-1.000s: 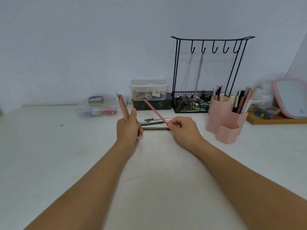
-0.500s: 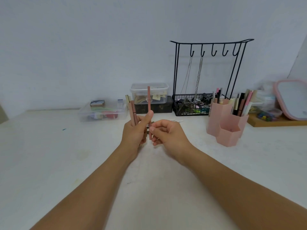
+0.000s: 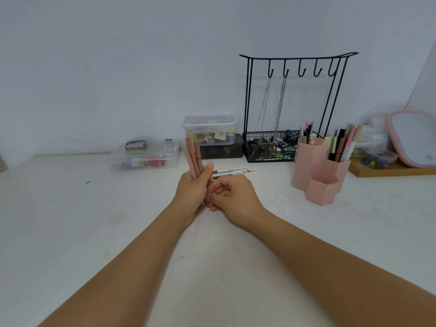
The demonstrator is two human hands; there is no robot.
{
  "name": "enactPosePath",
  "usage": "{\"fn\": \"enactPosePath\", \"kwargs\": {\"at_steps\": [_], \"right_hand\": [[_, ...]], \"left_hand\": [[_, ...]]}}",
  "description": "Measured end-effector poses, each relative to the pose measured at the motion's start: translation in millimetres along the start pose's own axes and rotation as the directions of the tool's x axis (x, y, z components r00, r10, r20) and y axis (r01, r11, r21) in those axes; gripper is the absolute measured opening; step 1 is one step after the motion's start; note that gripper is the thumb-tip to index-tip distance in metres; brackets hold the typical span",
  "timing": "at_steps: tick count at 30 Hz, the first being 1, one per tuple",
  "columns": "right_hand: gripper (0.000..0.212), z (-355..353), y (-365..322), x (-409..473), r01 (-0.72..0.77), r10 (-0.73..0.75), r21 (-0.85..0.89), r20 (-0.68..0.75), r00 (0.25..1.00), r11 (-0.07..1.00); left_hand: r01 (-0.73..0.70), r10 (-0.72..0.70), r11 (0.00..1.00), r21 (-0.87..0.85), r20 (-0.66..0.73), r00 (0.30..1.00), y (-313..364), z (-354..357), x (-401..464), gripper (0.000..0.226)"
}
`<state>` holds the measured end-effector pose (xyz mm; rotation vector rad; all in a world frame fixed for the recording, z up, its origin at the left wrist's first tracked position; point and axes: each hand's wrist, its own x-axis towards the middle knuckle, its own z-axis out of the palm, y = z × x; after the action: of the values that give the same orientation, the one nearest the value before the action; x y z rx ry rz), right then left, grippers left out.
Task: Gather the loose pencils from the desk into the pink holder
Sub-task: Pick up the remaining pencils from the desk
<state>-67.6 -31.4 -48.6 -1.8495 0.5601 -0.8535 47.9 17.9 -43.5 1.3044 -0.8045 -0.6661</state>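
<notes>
My left hand (image 3: 192,190) grips three pink pencils (image 3: 194,156) upright, their tips fanning up and to the left. Right beside it is my right hand (image 3: 232,197), fingers curled, fingertips against the underside of my left hand. The pencils' lower ends are hidden there, so whether my right hand pinches them is unclear. A few loose pencils (image 3: 236,172) lie on the desk just behind both hands. The pink hexagonal holder (image 3: 318,178) stands to the right with several pens in its rear cups; its front cup looks empty.
A black wire hook stand with a basket (image 3: 269,149) stands behind the holder. Clear plastic boxes (image 3: 144,158) sit at the back left and centre. A pink-framed mirror (image 3: 412,138) leans on a wooden tray at far right. The white desk (image 3: 94,232) spreads around me.
My right hand lifted a pink pencil off the desk, brought it upright to my left hand, and it now stands in the left hand's bundle. My right hand has dropped slightly lower.
</notes>
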Motion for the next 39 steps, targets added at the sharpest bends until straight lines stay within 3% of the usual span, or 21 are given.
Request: {"fn": "enactPosePath", "kwargs": {"at_steps": [5, 8, 10, 14, 18, 22, 29, 32, 36, 39], "right_hand": [[0.016, -1.7, 0.5, 0.5, 0.035, -0.037, -0.140, -0.012, 0.999, 0.990], [0.012, -12.5, -0.4, 6.4, 0.054, -0.096, -0.244, -0.163, 0.982, 0.968], [0.009, -26.0, 2.4, 10.6, 0.062, -0.169, -0.403, -0.234, 0.957, 0.913], [0.022, -45.4, 17.4, 15.4, 0.049, -0.146, -0.619, -0.108, 0.983, 0.784], [0.028, -46.2, 19.4, 18.1, 0.033, -0.068, -0.706, -0.021, 0.997, 0.708], [0.016, -47.5, 14.9, 17.9, 0.033, -0.074, -0.678, -0.032, 0.997, 0.735], [0.015, -53.7, 14.8, 19.6, -0.019, -0.023, -0.723, -0.049, 0.999, 0.691], [0.013, -53.7, 16.6, 21.9, -0.049, -0.030, -0.693, -0.102, 0.994, 0.720], [0.008, -50.7, 10.7, 24.5, -0.064, -0.025, -0.400, -0.213, 0.977, 0.914], [0.006, -43.2, 3.5, 20.6, -0.072, 0.059, -0.103, -0.124, 0.991, 0.992]], "left_hand": [[0.011, -0.010, 0.999, 0.037, -0.008, 1.000, 1.1, -0.7, -0.5, 0.045], [0.010, -0.007, 0.995, 0.103, -0.023, 1.000, 1.2, -0.5, -0.9, 0.043], [-0.018, 0.024, 0.988, 0.151, -0.040, 0.999, 0.8, -0.6, -1.7, 0.044], [-0.075, 0.083, 0.988, 0.133, -0.057, 0.995, -0.8, -1.5, -1.7, 0.024], [-0.092, 0.098, 0.985, 0.147, -0.033, 0.995, -0.4, -2.6, -3.2, 0.033], [-0.057, 0.063, 0.992, 0.112, -0.047, 0.997, 2.0, -2.3, -3.5, 0.037], [-0.050, 0.055, 0.995, 0.088, -0.058, 0.997, 2.5, -2.2, -5.2, 0.037], [-0.064, 0.069, 0.995, 0.070, -0.083, 0.994, 2.0, -3.6, -4.3, 0.035], [-0.025, 0.028, 0.999, 0.038, -0.099, 0.995, 3.0, -3.4, -3.6, 0.037], [0.010, -0.008, 1.000, 0.021, -0.086, 0.996, 3.2, -2.7, -2.8, 0.041]]}}
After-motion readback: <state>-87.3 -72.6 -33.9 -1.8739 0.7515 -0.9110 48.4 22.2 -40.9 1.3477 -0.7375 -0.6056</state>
